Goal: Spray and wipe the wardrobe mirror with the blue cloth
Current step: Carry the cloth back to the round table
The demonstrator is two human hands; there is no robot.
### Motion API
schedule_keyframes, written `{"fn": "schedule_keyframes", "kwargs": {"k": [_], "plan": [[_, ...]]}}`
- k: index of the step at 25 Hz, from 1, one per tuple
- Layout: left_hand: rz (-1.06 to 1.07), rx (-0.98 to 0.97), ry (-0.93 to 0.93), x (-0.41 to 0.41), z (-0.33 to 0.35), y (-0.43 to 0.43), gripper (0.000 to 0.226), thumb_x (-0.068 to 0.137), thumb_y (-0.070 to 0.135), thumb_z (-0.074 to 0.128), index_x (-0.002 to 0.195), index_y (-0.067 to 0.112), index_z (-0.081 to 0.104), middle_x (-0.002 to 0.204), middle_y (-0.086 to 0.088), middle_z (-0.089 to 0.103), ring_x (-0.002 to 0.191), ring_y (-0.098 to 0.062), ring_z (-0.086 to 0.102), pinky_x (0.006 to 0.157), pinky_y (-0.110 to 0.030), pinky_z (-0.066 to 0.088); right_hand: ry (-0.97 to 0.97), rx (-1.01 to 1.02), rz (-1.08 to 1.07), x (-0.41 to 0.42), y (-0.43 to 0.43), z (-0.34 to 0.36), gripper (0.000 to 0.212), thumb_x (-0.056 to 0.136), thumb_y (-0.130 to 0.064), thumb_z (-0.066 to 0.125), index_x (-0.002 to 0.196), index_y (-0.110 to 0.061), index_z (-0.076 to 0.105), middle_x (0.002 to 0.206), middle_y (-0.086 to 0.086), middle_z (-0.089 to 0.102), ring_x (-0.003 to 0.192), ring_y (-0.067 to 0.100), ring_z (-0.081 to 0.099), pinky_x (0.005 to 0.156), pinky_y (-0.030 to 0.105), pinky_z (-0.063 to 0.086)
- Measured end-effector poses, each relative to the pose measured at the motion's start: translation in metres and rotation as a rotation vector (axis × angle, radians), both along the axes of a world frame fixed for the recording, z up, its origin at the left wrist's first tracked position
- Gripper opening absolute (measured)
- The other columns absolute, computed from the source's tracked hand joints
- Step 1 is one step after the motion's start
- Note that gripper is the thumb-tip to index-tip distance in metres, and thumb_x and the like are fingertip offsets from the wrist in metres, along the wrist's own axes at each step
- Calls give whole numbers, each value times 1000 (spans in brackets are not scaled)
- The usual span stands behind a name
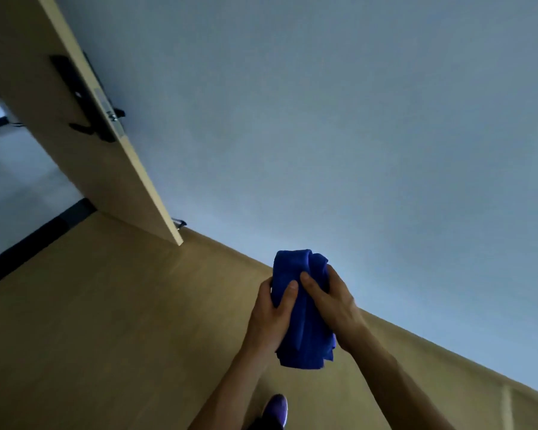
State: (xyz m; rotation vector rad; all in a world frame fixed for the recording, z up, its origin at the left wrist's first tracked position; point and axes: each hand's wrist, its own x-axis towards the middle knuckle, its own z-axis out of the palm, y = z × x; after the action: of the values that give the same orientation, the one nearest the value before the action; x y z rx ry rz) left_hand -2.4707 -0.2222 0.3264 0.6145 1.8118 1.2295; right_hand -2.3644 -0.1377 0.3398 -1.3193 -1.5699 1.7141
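Head view: our left hand [269,318] and right hand [333,308] both clasp the bunched blue cloth [305,336], its long axis running up between them; the mirror is out of sight

No text, number or brand can be read anywhere. The pale plate [105,104] on the door [59,156] edge, just above the black handle [89,129], carries a few small dark marks, too blurred to tell whether they are letters
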Motion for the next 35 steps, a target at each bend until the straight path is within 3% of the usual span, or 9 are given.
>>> {"fn": "schedule_keyframes", "kwargs": {"k": [3,11,14,17,20,25,32,35], "plan": [[-161,-6,-40,13,-5,39,50,93,63,57,131,31,53,112,12,71,96,-6,72,88,-37,61,8,-15,-160,29,20,-3,20,96,-43,62,104,-25,59,98,-1,71,88,17,70,76,36,60],[-648,2,-116,82,-4,112,40,95,55,61,126,29,55,112,11,71,94,-5,72,79,-27,59,17,-15,-689,111,19,-6,23,97,-45,60,106,-24,62,97,1,74,90,18,72,82,43,61],[-817,10,-113,122,-4,120,39,95,54,61,125,31,55,113,12,70,95,-3,71,75,-22,58,31,11,-865,147,5,-4,21,99,-40,59,107,-22,63,98,1,74,90,14,73,76,33,60],[-947,2,-97,169,-2,124,40,94,55,62,125,30,58,111,11,71,95,-5,71,82,-29,60,73,40,-1001,185,-14,-2,20,101,-38,55,112,-23,62,100,-1,75,94,14,72,73,24,56],[-1032,29,-89,218,3,126,38,94,53,63,124,30,58,110,11,72,92,-4,72,83,-31,61,124,48,-1115,224,-27,1,19,102,-37,53,114,-25,61,103,0,75,94,13,72,74,24,56],[-1106,61,-89,316,16,122,39,94,51,64,126,31,56,110,13,72,92,-5,73,85,-37,62,120,78,-1217,314,-42,6,23,97,-45,58,111,-27,60,103,3,73,93,18,71,83,39,60],[-1268,91,-138,461,34,97,36,96,47,64,126,31,55,111,12,71,91,-4,73,80,-31,63,104,119,-1390,444,-82,20,33,95,-53,58,114,-27,53,105,-3,68,85,7,69,70,26,55],[-1375,78,-155,516,32,80,35,96,49,63,125,32,56,109,12,72,91,-4,73,83,-35,63,110,104,-1509,489,-111,21,35,94,-54,56,117,-28,50,108,-5,67,89,7,69,67,22,52]]}}
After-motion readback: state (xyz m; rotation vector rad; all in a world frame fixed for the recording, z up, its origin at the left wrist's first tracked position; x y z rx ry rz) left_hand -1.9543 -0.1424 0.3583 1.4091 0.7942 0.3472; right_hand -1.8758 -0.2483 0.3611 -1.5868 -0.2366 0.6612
